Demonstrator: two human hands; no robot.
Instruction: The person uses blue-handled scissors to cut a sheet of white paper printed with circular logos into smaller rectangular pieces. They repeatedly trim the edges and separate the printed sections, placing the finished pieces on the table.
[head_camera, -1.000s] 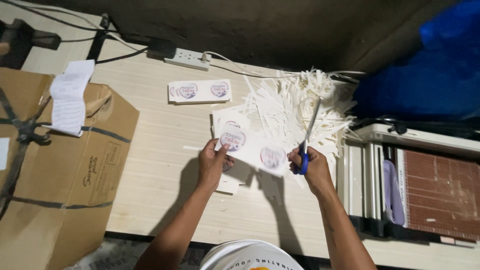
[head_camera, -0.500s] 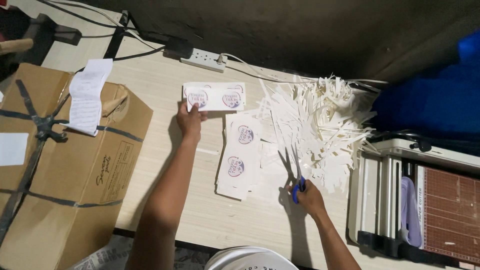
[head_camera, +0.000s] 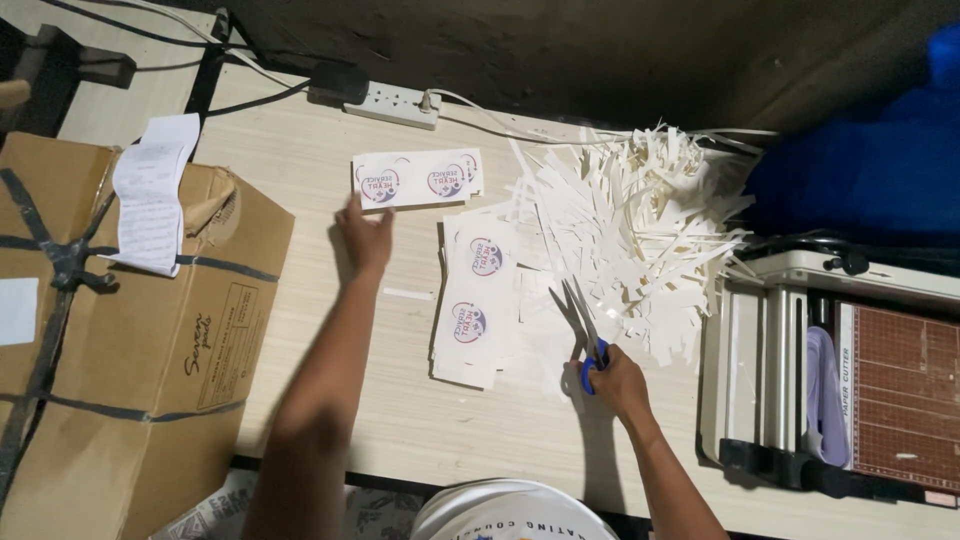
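Left hand (head_camera: 365, 235) flat, fingers released, touching the trimmed white printed label strip (head_camera: 417, 179), frame centre-top. Right hand (head_camera: 617, 382) grasps blue-handled steel scissors (head_camera: 586, 330). White offcut pile (head_camera: 640, 235) large; uncut label sheets (head_camera: 475, 305) remain on counter (head_camera: 300, 150).

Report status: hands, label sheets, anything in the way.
Left hand flat by cut labels. Right hand holds scissors. Uncut stack lies between. Paper strips crowd the right.

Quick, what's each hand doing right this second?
Left hand: open, fingers spread, fingertips at the near edge of the far stack of printed label sheets, holding nothing.
Right hand: closed on the blue-handled scissors, blades resting on the table.
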